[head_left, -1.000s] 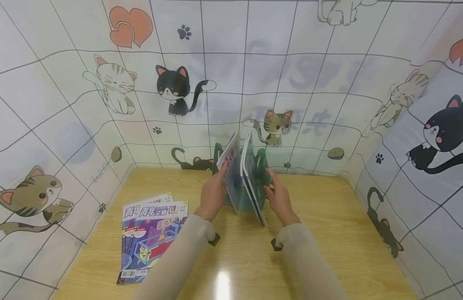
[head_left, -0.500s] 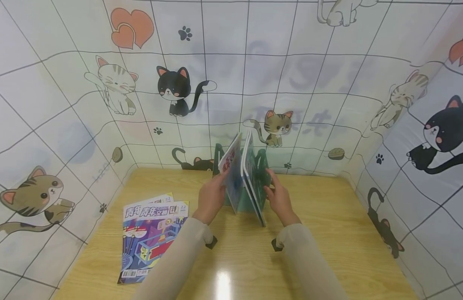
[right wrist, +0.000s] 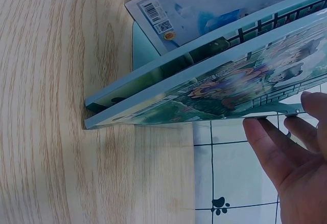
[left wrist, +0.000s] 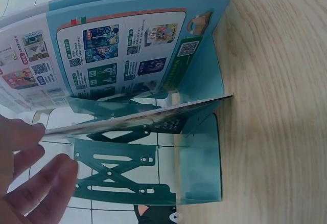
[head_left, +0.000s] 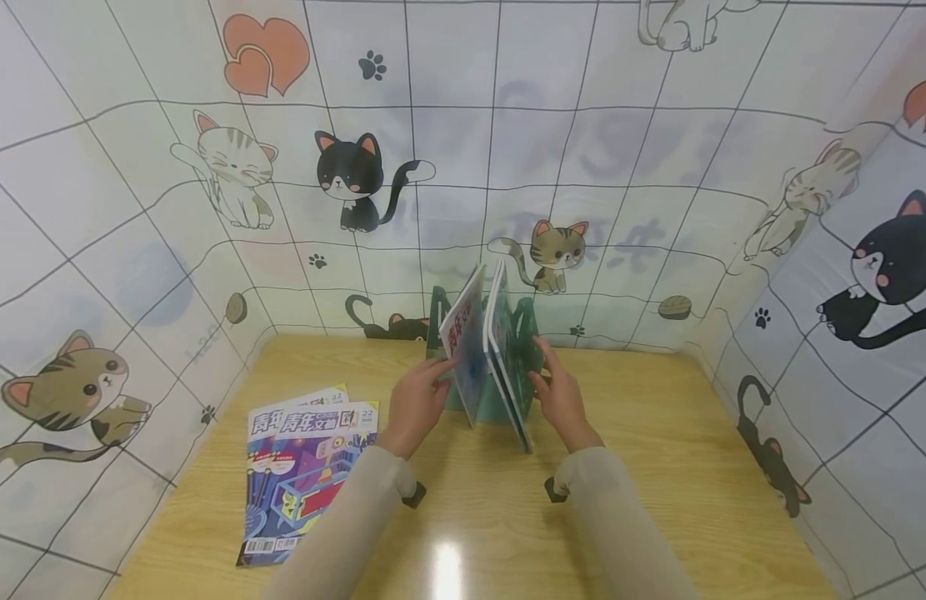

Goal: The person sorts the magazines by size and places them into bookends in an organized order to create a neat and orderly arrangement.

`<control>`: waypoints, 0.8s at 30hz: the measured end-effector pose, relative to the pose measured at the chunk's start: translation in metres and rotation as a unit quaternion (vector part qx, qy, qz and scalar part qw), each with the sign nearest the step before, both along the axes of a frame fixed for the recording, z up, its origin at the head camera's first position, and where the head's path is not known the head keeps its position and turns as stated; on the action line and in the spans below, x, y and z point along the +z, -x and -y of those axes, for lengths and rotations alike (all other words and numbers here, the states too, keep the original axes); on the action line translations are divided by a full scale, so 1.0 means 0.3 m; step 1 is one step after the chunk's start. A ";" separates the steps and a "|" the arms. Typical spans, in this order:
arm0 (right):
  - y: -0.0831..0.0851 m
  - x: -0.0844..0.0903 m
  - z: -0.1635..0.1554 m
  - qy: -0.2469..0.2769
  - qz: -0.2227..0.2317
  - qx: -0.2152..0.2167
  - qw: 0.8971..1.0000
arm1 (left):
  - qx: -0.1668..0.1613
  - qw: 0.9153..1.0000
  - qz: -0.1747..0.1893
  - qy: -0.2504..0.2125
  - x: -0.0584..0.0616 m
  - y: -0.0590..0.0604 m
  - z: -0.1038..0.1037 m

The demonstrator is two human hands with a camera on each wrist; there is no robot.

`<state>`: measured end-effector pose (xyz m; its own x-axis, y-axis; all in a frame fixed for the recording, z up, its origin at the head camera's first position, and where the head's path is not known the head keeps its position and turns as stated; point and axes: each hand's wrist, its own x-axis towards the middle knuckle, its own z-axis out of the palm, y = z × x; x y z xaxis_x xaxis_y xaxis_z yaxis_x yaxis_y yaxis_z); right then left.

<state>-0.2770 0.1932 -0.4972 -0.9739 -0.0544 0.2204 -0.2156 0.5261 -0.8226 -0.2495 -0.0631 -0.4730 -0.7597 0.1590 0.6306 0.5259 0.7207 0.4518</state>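
A green metal extendable bookend (head_left: 437, 321) stands at the back of the table, its crossed lattice bars showing in the left wrist view. Inside it a thin magazine (head_left: 464, 358) leans upright on the left side. Two pale-blue-edged books or magazines (right wrist: 204, 75) stand together on the right side, with a gap between them and the thin one. My left hand (head_left: 415, 408) has its fingers spread beside the thin magazine, one fingertip at its edge. Fingertips of my right hand (head_left: 563, 404) rest against the outer right panel of the bookend.
Two purple magazines (head_left: 312, 492) lie overlapping, flat on the left of the wooden table (head_left: 658, 483). My left sleeve covers part of the upper one. A wall covering (head_left: 463, 150) with cat drawings rises behind and on both sides.
My left hand has drawn slightly down and left along the thin magazine, and its fingers have loosened from the cover. My right hand stays at the bookend's right side.
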 end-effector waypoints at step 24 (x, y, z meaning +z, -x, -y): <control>0.005 -0.007 -0.005 -0.004 -0.001 0.004 1.000 | 0.071 0.989 0.124 -0.047 -0.194 -0.054 0.201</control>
<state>-0.2785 0.1947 -0.4993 -0.9730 -0.0642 0.2216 -0.2214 0.5304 -0.8183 -0.2334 -0.1234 -0.5314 -0.9029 -0.0116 0.4297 0.2871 0.7276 0.6230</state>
